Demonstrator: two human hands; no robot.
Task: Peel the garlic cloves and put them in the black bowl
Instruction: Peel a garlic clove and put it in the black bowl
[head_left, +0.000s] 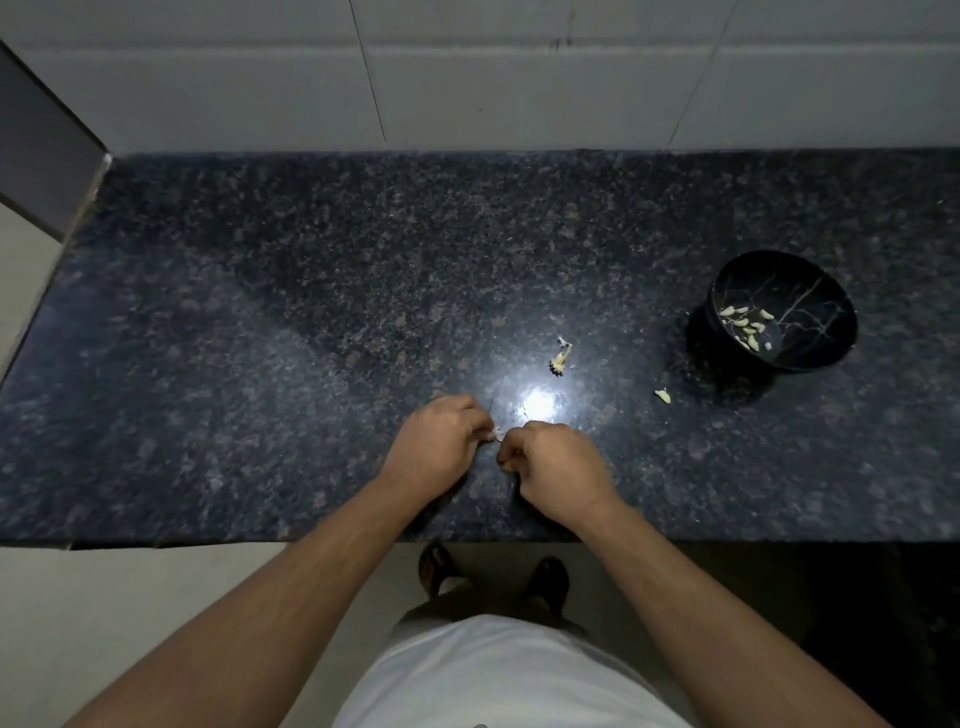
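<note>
My left hand (439, 444) and my right hand (558, 470) meet over the middle of the dark granite counter. Between their curled fingertips sits a small pale garlic clove (496, 434), pinched from both sides and mostly hidden. The black bowl (810, 291) stands tilted at the right of the counter. Several peeled cloves (748, 327) lie inside it. A single loose clove (663, 396) lies on the counter just left of the bowl.
A garlic stem with root scrap (560, 358) lies beyond my hands. A bright light reflection (540, 402) glares on the counter (260, 364). A white tiled wall (519, 78) backs the counter. Its front edge runs below my wrists.
</note>
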